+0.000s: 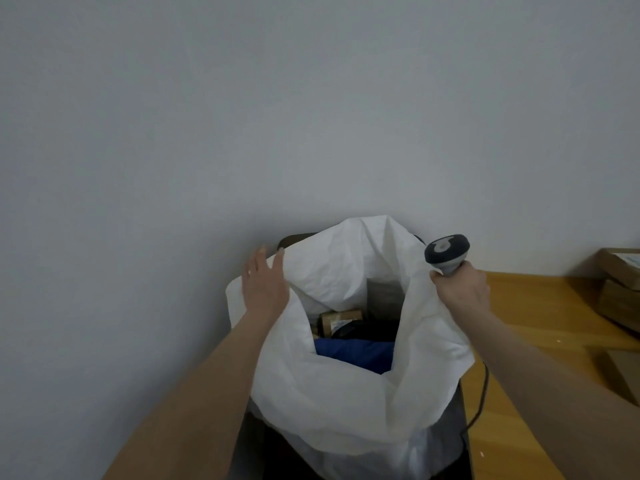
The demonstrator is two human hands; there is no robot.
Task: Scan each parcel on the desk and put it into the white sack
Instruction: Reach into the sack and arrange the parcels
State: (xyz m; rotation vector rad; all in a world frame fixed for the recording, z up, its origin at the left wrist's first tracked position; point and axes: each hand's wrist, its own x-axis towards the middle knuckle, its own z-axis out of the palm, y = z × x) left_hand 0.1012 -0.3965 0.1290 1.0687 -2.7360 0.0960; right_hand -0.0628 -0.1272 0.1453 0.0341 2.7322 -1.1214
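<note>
White sack (346, 403), blue parcel (356, 353), grey scanner (446, 252), orange-brown desk (540, 306).

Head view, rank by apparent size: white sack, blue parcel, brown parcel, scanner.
1. white sack
2. blue parcel, partly hidden
3. scanner and brown parcel: alike; the parcel sits deeper and mostly hidden, so unranked
</note>
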